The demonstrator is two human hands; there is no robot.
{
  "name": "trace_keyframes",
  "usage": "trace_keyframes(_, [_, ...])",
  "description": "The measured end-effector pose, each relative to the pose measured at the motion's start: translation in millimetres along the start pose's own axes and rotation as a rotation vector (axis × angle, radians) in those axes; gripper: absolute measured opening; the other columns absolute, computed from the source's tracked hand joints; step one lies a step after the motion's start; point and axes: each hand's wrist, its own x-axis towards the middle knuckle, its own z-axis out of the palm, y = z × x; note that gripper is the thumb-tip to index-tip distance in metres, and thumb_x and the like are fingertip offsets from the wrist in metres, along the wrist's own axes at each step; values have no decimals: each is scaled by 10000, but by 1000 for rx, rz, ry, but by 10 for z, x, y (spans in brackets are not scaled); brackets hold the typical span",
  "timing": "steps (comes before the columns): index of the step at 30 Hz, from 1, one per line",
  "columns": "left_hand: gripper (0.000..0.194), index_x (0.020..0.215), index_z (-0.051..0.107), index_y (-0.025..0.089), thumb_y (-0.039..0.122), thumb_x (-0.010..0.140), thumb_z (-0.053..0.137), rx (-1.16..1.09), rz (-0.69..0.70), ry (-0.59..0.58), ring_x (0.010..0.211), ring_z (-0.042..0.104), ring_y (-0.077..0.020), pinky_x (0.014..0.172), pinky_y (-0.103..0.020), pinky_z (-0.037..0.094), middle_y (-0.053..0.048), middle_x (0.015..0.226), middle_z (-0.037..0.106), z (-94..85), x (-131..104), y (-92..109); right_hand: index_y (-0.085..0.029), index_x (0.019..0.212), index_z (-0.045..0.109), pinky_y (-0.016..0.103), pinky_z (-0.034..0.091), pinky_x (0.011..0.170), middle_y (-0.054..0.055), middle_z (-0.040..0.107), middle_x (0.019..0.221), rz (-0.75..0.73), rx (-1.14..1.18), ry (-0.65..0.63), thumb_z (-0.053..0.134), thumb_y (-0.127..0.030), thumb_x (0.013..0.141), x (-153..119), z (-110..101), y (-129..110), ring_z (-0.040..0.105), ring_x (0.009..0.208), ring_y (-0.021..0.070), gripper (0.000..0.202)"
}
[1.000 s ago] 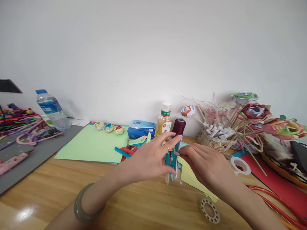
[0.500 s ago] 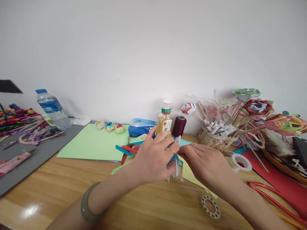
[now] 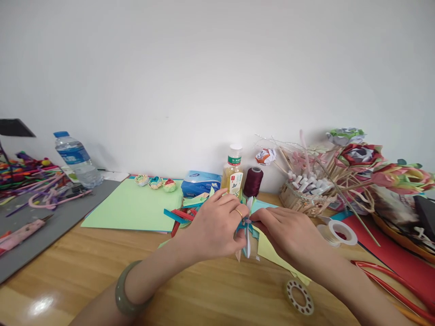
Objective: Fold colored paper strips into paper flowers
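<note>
- Head view, left hand [image 3: 217, 224]: fingers curled, thumb below, closed on a white-and-blue folded paper piece [image 3: 248, 244]. Ring on one finger, bangle on the forearm.
- Right hand [image 3: 292, 228]: fingertips pinched together at the paper's middle, from the other side. Exact contact too small to read, but the grip looks closed on it.
- Paper piece: between the two hands, roughly upright, above the table [image 3: 204, 294]; white ends show over and under the fingers, blue parts partly hidden.
- Change: left fingers, spread wide a second ago, are now drawn in around the paper; its white part shows more plainly. Right hand has barely shifted. My judgement: left steadies the piece, right does the fine work at its middle.
- Behind the hands: bottle of yellow drink [image 3: 235, 181], dark red thread cone [image 3: 253, 181] beside it, blue tissue pack [image 3: 200, 182] to their left.
- Left of the hands: red and blue paper strips [image 3: 180, 215], next to a light green sheet [image 3: 136, 206]; three small paper rosettes [image 3: 155, 182] along its far edge.
- Right side: yellow paper [image 3: 273, 253] near the right hand; holed ring [image 3: 308, 304] nearer the wearer; white spool [image 3: 351, 235] beyond the forearm.
</note>
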Motion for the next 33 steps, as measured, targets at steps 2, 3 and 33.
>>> trace_keyframes(2, [164,845,560,149,181,692,511,53,-28,3,806,576,-197,919,-426,411,-50,782,634,29,-8,32,-164,807,530,247,326,485,3,575,589,2,2,-8,363,-211,938,-6,6,-3,530,508,144,217])
trace_keyframes(3, [154,836,560,148,183,697,504,77,-33,5,790,571,-198,922,-437,405,-48,766,626,40,-11,47,-164,819,528,248,328,486,2,578,592,6,4,-8,368,-211,936,-8,8,-3,532,508,146,204])
trace_keyframes(33, [202,1018,544,199,260,826,547,-236,-152,-246,813,654,-165,711,-284,501,-4,917,694,-10,-32,-73,-172,830,522,242,397,547,25,629,663,8,87,-108,366,-171,932,-42,-22,89,590,588,151,186])
